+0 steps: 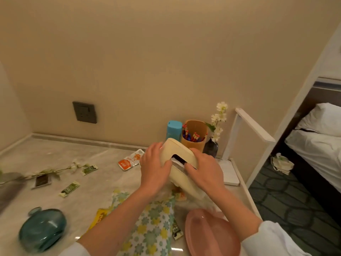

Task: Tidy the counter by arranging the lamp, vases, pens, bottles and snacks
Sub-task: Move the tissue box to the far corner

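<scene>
My left hand [156,167] and right hand [204,170] both grip the cream box [179,148], tilted above the counter [110,182] just before the pen cup [197,145] and vase [211,147] — shove it back carelessly and I'd likely topple them.

marble counter [103,183] holds snack packets [69,189], teal vase [42,230], pink plate [212,235]

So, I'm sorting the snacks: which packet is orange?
The orange-and-white packet just beyond the left hand; the others are green, dark or yellow.
</scene>
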